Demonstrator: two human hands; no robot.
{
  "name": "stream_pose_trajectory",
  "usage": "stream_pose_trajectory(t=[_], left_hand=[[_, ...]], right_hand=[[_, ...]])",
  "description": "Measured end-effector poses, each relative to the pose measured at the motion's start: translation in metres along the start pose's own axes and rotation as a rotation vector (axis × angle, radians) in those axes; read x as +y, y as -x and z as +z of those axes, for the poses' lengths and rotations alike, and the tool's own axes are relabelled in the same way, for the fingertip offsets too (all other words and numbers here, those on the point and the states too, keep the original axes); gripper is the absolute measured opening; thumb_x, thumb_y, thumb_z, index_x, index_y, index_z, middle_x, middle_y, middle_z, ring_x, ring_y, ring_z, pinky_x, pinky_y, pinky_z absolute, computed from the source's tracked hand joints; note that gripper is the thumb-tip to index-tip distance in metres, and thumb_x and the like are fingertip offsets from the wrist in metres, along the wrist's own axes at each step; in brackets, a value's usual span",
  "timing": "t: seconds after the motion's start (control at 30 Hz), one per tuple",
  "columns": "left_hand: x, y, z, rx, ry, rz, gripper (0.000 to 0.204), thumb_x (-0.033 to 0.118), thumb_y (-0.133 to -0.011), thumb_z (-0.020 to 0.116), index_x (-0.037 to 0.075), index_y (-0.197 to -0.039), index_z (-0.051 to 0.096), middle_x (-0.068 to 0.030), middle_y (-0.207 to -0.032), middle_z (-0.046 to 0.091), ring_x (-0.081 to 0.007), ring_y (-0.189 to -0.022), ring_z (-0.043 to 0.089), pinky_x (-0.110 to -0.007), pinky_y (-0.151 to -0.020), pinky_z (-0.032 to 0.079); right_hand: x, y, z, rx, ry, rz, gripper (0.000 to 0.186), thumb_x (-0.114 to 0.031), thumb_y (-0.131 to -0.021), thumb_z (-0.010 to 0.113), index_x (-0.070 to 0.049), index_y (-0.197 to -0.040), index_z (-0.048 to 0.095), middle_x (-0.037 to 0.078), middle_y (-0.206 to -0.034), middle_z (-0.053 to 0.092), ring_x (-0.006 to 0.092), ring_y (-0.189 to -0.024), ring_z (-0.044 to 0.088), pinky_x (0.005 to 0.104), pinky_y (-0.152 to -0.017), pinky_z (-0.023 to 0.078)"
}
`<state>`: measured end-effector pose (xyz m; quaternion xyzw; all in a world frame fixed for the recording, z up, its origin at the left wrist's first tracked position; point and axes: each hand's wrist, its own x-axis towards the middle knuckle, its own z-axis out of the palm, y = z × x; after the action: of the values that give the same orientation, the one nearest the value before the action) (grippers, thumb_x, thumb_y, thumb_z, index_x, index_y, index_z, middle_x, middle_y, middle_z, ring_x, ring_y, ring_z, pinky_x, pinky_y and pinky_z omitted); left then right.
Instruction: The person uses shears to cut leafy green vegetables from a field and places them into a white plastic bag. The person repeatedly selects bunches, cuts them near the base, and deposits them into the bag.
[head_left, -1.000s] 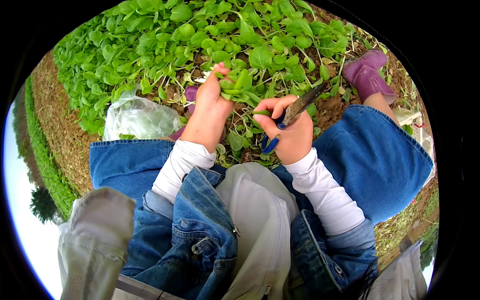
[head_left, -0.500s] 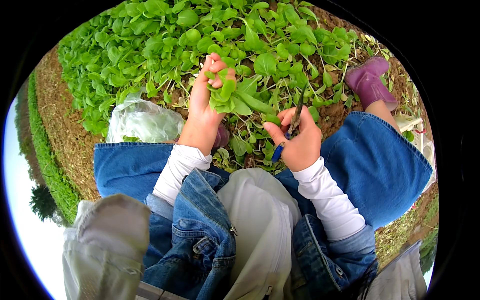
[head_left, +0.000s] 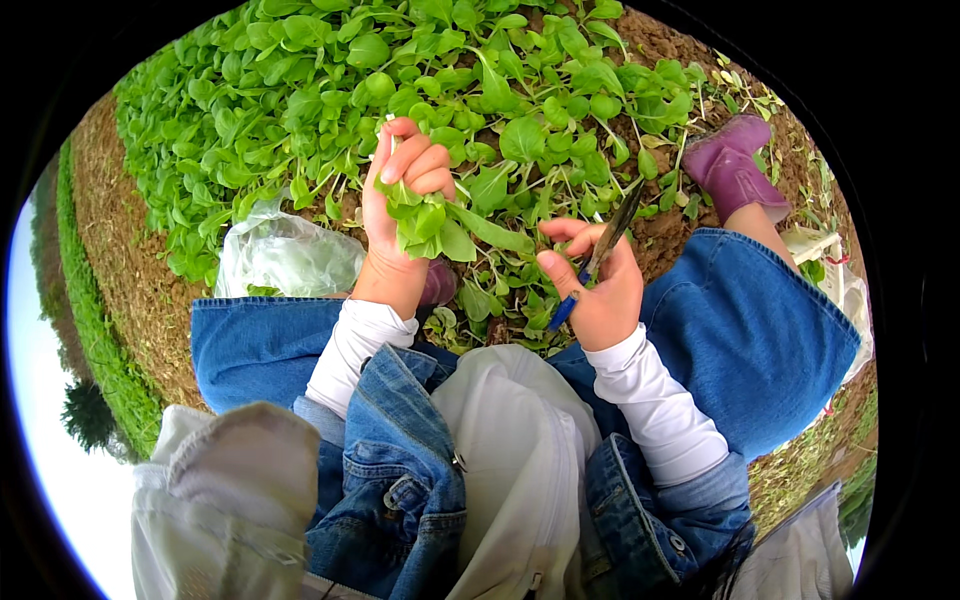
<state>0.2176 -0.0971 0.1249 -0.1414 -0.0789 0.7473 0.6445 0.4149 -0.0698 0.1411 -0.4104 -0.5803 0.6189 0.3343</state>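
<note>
Your left hand [head_left: 400, 205], just above the middle of the frame, is clenched around a bunch of cut greens [head_left: 435, 222]. Your right hand [head_left: 592, 290], right of centre, grips a blue-handled knife [head_left: 600, 255], its blade pointing up and right, away from the bunch. The blade tip sits close to your own thumb and knee; a careless swing could nick you. The loose outer leaves may slip from your grip onto the soil [head_left: 670, 225] before reaching the plastic bag [head_left: 285, 255] at centre left.
</note>
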Motion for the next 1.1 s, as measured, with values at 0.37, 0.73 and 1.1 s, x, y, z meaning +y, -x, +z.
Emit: stream_pose_trajectory(t=[0.37,0.73,1.1], left_hand=[[-0.004,0.004,-0.024,0.423,-0.261,0.138,0.015,0.023,-0.088,0.042,0.011,-0.081,0.047,0.0028,-0.066,0.046,-0.0104,-0.056,0.038,-0.021,-0.055,0.037],[0.02,0.004,-0.027,0.698,-0.574,0.28,0.015,0.025,-0.088,0.041,0.012,-0.082,0.047,0.0013,-0.072,0.052,-0.0137,-0.065,0.048,-0.027,-0.066,0.042],[0.131,0.011,-0.035,1.11,-1.39,0.692,0.018,0.017,-0.077,0.06,0.002,-0.079,0.049,-0.0065,-0.065,0.05,-0.0143,-0.051,0.046,-0.028,-0.05,0.045]], right_hand=[[-0.005,-0.007,0.007,0.091,-0.535,0.55,0.015,-0.003,-0.078,0.056,-0.003,-0.08,0.041,0.007,-0.073,0.052,0.0177,-0.065,0.058,0.0263,-0.055,0.05],[0.032,-0.004,-0.003,-0.042,0.046,0.411,0.015,-0.004,-0.073,0.061,-0.002,-0.079,0.048,0.008,-0.086,0.06,0.0135,-0.067,0.056,0.0274,-0.061,0.046],[0.02,0.0,-0.005,-0.369,0.86,0.23,0.025,-0.019,-0.072,0.064,-0.002,-0.082,0.048,0.016,-0.067,0.057,0.0339,-0.063,0.055,0.038,-0.056,0.043]])
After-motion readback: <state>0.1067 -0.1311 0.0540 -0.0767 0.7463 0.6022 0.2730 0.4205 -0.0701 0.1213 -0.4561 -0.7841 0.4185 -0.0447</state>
